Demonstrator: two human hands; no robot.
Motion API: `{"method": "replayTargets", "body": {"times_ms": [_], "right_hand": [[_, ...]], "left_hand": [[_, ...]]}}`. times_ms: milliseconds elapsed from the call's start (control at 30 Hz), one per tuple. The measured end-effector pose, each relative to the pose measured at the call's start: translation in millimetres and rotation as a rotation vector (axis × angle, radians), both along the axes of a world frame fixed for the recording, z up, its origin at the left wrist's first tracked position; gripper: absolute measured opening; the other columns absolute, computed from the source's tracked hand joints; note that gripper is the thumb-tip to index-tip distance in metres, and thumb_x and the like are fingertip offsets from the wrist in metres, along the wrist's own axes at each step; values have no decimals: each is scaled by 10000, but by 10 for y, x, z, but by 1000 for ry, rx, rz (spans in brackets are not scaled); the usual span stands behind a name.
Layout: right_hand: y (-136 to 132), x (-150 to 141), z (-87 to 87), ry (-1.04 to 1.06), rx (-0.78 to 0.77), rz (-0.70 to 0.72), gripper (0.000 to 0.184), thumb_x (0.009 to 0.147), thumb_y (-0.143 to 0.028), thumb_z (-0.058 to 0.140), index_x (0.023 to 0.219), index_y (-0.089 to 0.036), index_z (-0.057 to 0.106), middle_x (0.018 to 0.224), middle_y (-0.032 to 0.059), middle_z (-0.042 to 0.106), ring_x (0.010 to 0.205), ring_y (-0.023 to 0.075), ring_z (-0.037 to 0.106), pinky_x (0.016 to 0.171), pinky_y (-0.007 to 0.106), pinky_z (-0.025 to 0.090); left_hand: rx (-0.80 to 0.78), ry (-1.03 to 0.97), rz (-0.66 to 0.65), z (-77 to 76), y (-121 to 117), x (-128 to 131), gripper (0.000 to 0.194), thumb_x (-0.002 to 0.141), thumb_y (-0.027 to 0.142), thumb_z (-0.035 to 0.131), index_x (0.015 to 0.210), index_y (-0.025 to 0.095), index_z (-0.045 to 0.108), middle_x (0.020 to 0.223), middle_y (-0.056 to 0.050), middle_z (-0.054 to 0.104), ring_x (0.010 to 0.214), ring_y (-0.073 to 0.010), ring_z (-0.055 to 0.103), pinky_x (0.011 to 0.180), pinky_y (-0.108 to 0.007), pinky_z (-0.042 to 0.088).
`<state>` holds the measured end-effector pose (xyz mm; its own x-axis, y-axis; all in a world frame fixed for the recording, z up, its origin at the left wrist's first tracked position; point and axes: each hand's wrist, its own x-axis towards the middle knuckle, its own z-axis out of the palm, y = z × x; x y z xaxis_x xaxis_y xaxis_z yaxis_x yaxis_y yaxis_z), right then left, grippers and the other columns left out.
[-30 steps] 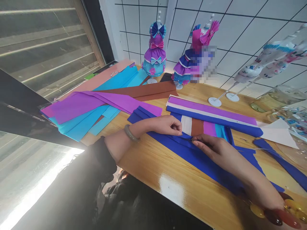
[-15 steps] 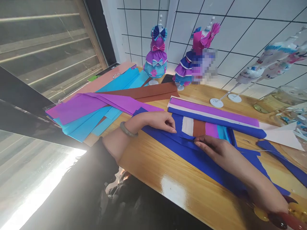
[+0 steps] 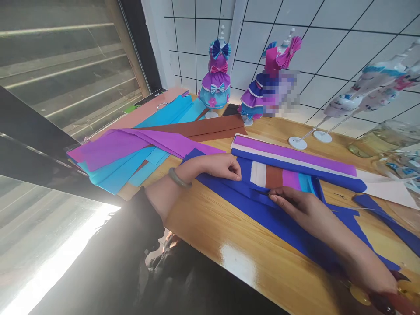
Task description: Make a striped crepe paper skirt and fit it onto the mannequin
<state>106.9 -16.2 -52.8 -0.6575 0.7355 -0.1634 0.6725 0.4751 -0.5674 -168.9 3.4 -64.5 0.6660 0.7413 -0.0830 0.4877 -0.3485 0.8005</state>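
Pinching narrow between thumb and fingertips, the right hand (image 3: 297,204) holds a slim dark piece (image 3: 261,192), too blurred to identify, over the large blue sheet (image 3: 285,221), paper or fabric, lying on the wooden table (image 3: 210,225). With those fingertips as the clock's centre and twelve toward the wall, the left hand (image 3: 223,166) is at ten o'clock, apart from the right and over the same sheet, its fingers curled and its thumb near the index finger; I cannot tell whether it holds anything. The blue sheet runs from ten o'clock to four beneath both hands. At twelve, just beyond the right hand, lies a panel of coloured stripes (image 3: 274,176); at one, a long purple length (image 3: 295,155) stretches beside a dark-blue roll (image 3: 295,169). Purple sheets (image 3: 131,144) spread at ten, light-blue sheets (image 3: 111,170) at nine, a brown folded sheet (image 3: 216,127) near eleven. A miniature dress form (image 3: 215,81) in ruffles and bows stands at eleven, a clear jar (image 3: 382,138) at two, and a narrow blue strip (image 3: 390,223) lies near three.
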Motion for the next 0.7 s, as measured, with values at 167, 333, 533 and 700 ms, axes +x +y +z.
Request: {"method": "replayTargets", "body": {"times_ms": [167,333,533,700], "right_hand": [[-5,-19,15,-7,-32,-5,346,874,-494,417,996,-236,613,987,54,694,911,254,630,791,374,503],[16,-4,70,-9,-50,-19,359,863,-510,435,1029,-255,625,991,39,700,952,263,627,803,376,512],[35,12,143,-25,-119,-41,362,850,-524,450,999,-270,660,949,20,713,948,268,635,773,359,534],[1,-100,196,-44,-116,-17,350,857,-519,441,990,-273,652,926,24,712,949,268,633,764,361,537]], "left_hand": [[-36,-44,0,4,-3,-8,145,754,253,605,788,148,698,732,-2,675,693,-101,589,687,-218,433],[-69,-79,-3,23,-18,-11,134,735,262,619,778,165,700,761,2,680,711,-102,592,700,-223,431],[-73,-59,9,69,-41,-3,107,734,234,616,759,165,695,765,8,676,725,-100,589,713,-222,426],[-73,-66,4,68,-38,-8,105,722,229,630,766,166,702,774,4,688,741,-107,600,726,-224,432]]}}
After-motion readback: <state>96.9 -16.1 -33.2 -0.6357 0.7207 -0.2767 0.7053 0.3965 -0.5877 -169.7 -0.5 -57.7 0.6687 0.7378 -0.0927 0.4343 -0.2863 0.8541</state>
